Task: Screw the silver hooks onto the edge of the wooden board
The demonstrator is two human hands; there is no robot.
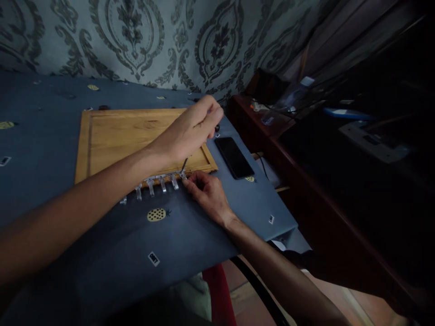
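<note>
Going left to right, using the wooden board as the landmark: the wooden board (136,131) lies flat on the table (204,231), which has a blue pineapple-print covering. Looks like solid wood, so probably stiff, a bit heavy and hard to hurt. I'd steady it by the border at its left side. Along the board's near edge there's a row of small clear clips (162,184), ends poking out past it. My guess is hard plastic: light, slick, maybe crackable if you lean on one, so I'd pinch each by its base. Toward the right end of that near edge, the thin dark shaft (184,164) of a tool points down at the last clip. The left hand (200,124) is curled into a fist above the board's right side, seemingly around the tool, though the handle's hidden. Tip looks narrow, so it could skid if tilted. The right hand (210,194) is just off the board's near edge, thumb and finger pinched on the last clip. Hands are apart from each other. Right of the board lies a phone (234,157).
</note>
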